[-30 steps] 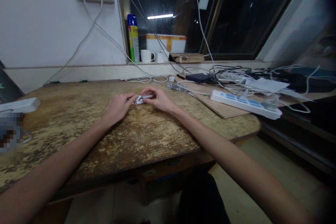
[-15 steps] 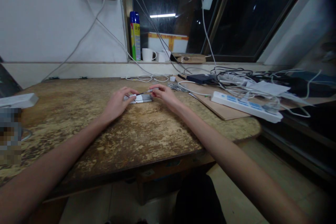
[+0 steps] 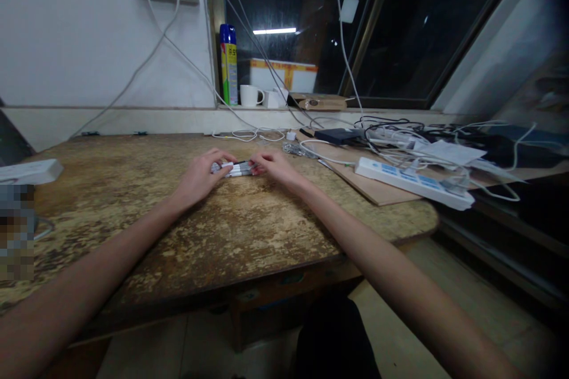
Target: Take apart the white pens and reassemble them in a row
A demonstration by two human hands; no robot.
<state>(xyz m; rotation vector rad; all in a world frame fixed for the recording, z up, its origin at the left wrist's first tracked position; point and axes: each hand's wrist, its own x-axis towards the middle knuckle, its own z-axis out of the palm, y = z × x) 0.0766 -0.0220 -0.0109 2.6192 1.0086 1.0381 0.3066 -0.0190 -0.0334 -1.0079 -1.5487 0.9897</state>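
Observation:
Several white pens [image 3: 237,169] lie side by side on a worn wooden table [image 3: 133,189], a little beyond its middle. My left hand [image 3: 200,176] has its fingertips pinched on the left ends of the pens. My right hand [image 3: 273,164] closes its fingers on their right ends. Both hands rest on the tabletop with the pens between them.
A white power strip [image 3: 411,182] sits on a board at right among tangled white and black cables [image 3: 400,136]. A spray can [image 3: 229,65] and white mugs [image 3: 249,95] stand on the window sill. Another white strip [image 3: 29,170] lies at the far left edge.
My right hand, which held one pen raised slightly above the row, has lowered it onto the others. Both hands have drawn closer together round the pens.

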